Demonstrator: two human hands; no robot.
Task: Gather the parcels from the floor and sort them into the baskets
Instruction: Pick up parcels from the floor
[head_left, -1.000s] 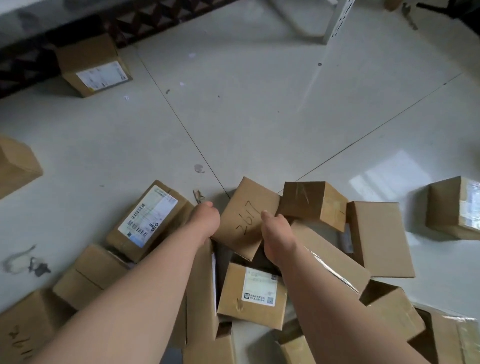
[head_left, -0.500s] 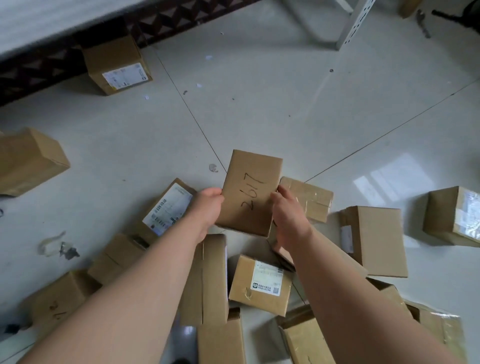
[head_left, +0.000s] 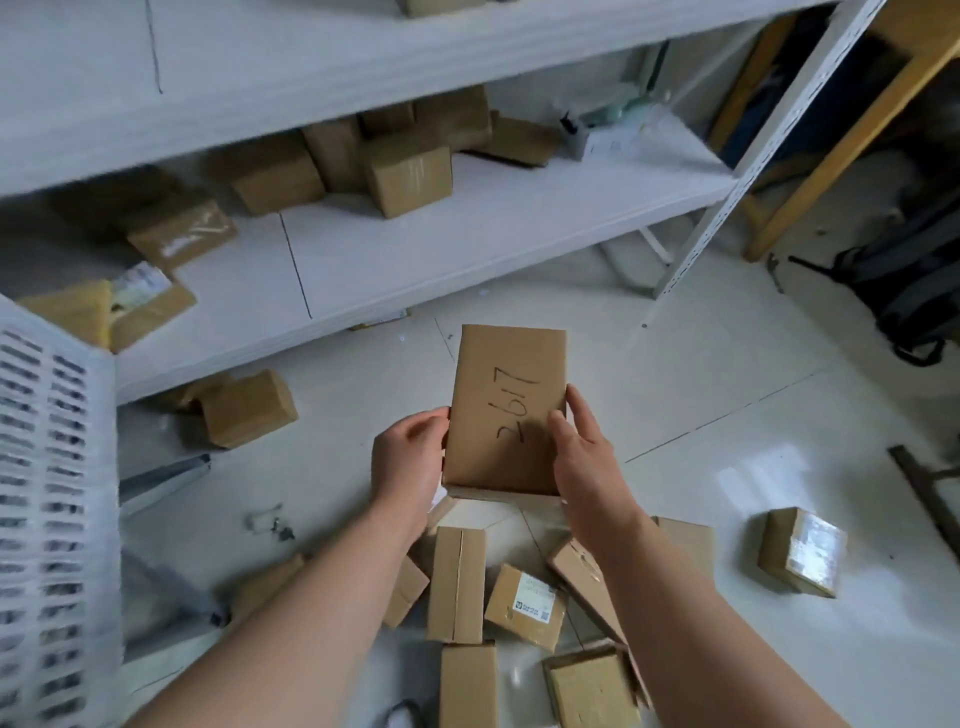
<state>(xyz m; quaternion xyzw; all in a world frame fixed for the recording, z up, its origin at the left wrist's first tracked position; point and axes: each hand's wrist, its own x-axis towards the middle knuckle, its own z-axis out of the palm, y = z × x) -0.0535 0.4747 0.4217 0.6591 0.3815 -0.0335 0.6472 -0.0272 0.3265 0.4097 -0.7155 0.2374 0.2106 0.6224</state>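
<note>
Parcel 2617 (head_left: 506, 410) is held above the floor pile (head_left: 457, 582). Left hand (head_left: 410, 462) and right hand (head_left: 582, 457) each grip a side edge. Step: gathered, unsorted. Next, probably: match the number and carry it to the white basket (head_left: 52, 467) on the left.

Flat brown parcel marked 2617 (head_left: 506, 410), its long axis running near to far, is held above the floor. The left hand (head_left: 410, 462) and right hand (head_left: 587, 457) grip its near sides. A heap of brown parcels (head_left: 456, 582) lies on the floor just nearer, with a labelled parcel (head_left: 527, 605) in it. A taped parcel (head_left: 802, 551) sits apart at right. White slotted basket (head_left: 57, 493) at the left edge.
</note>
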